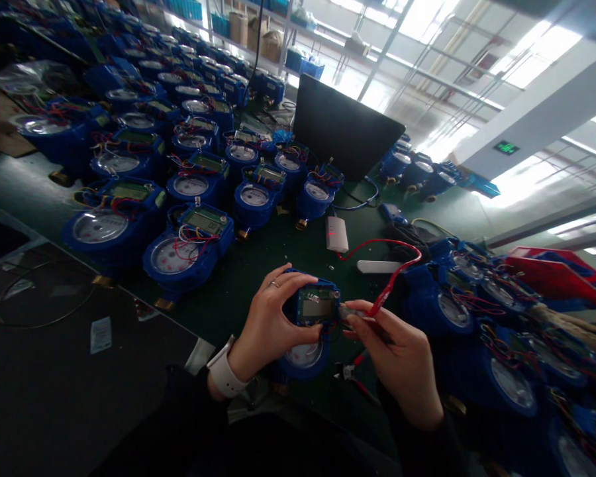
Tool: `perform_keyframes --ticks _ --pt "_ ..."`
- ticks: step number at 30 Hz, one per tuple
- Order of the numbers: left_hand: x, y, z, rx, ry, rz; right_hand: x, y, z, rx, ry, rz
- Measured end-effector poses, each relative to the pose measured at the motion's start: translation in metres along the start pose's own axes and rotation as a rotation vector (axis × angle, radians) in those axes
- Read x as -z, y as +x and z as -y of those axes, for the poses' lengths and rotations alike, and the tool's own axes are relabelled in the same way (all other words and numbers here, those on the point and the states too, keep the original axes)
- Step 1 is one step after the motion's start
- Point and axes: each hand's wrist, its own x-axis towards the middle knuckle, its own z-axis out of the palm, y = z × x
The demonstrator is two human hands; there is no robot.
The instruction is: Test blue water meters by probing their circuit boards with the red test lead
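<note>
A blue water meter point(304, 354) stands on the green table right in front of me. Its box holds a green circuit board with a grey display point(318, 309). My left hand point(273, 318) wraps round this box, thumb on the near side and fingers on the far side. Between the fingertips of my right hand point(395, 351) is a small connector point(347, 314) on a red cable point(388, 283), held against the box's right side. Whether it is plugged in, I cannot tell. The cable runs to a white adapter box point(336, 233) with a red light.
Rows of blue water meters point(189, 245) with loose wires fill the left and back. More meters point(496, 371) crowd the right. Red-handled cutters point(348, 372) lie beside my right hand. A dark screen point(345, 126) stands behind, and a white strip point(377, 266) lies past the hands.
</note>
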Motion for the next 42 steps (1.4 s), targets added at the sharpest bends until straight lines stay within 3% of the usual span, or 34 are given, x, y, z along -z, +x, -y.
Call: perform_keyframes --ticks 42 --pt "0.0007 0.0009 0.0000 0.026 -0.016 0.014 0.0008 0.0022 0.0004 0.019 0.006 0.004"
